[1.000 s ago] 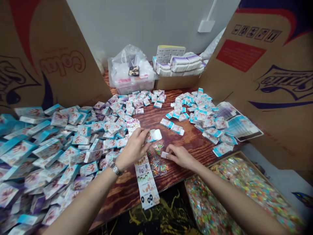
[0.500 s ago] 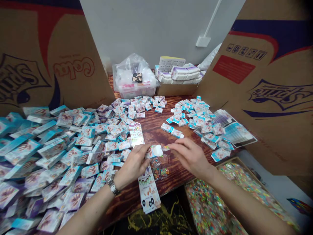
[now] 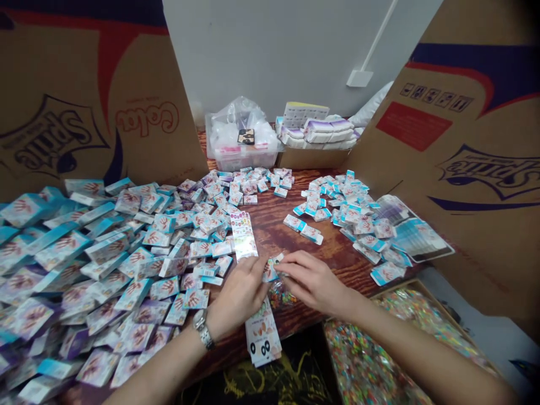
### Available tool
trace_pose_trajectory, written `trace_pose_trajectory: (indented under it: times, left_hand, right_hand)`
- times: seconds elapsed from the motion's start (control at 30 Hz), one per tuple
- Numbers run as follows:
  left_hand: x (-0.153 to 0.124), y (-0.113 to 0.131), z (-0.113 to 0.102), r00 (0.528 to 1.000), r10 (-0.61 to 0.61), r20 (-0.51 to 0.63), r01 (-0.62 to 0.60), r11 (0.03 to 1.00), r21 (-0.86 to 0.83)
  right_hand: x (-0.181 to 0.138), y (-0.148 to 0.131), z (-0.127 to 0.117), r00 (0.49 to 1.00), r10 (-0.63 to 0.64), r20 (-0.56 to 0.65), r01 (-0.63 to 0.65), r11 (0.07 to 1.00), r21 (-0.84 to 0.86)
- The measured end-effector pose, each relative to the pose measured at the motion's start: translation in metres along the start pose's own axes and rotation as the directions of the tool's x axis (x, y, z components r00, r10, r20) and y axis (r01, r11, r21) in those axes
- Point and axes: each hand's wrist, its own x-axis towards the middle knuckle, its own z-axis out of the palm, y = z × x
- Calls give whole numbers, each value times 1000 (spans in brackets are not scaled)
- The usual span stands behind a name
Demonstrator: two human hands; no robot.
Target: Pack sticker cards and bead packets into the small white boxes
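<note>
My left hand [image 3: 248, 284], with a metal watch on its wrist, grips a small white and blue cardboard box [image 3: 270, 271] above the table. At the box's right end are the bent fingers of my right hand [image 3: 310, 281], pressed together near the flap. Whatever they hold is hidden. Beneath the hands lie small clear packets with colourful pieces [image 3: 282, 295]. A strip of printed sticker sheets [image 3: 264, 334] runs under my left hand, and its far part [image 3: 243, 233] shows beyond the fingers. Two flat-lying blue and white boxes [image 3: 302, 228] rest just past my right hand.
A large heap of small boxes [image 3: 139, 259] covers the left side. Another pile [image 3: 358, 216] lies right, beside stacked printed cards [image 3: 415, 230]. Tall cardboard cartons [image 3: 476, 129] flank the table. A tray of colourful packets [image 3: 371, 360] sits low at right; a plastic bin [image 3: 242, 157] stands behind.
My right hand has moved left to the box's end; the small colourful piece it held beside the opening is no longer visible. The whole view has shifted slightly.
</note>
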Motion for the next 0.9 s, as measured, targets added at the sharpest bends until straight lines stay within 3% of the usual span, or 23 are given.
trace_pose_trajectory:
  times: [0.07,0.17,0.27,0.33,0.43,0.53,0.6,0.77,0.9]
  left_hand:
    - [-2,2,5,998,-4,-56,5,1000,25]
    - [-5,6,13,992,4,-123,1,999,38]
    - [-7,8,19,987,21,-159,-12,998,55]
    - [-8,8,21,983,31,-179,-21,998,57]
    - [-10,6,23,980,36,-195,-29,999,39]
    - [-12,5,22,979,9,-201,-9,1000,3]
    - [-12,5,21,980,-13,-199,7,999,-32]
    - [-12,12,17,990,-19,-141,-3,987,-159]
    - [-13,17,17,988,3,-156,-35,977,-209]
  right_hand:
    - [0,-2,8,978,182,-106,-164,974,158]
    - [-1,0,24,867,459,-194,-336,826,452]
    - [-3,3,42,759,630,-164,-371,627,685]
    - [-5,2,49,729,666,-157,-364,572,735]
    - [-10,-5,50,793,589,-153,-359,656,664]
    - [-15,-13,40,885,448,-129,-356,827,435]
    - [-17,-14,32,917,377,-131,-326,896,301]
    - [-13,-6,17,951,294,-95,-263,932,251]
    - [-9,-6,20,945,285,-162,-245,942,230]
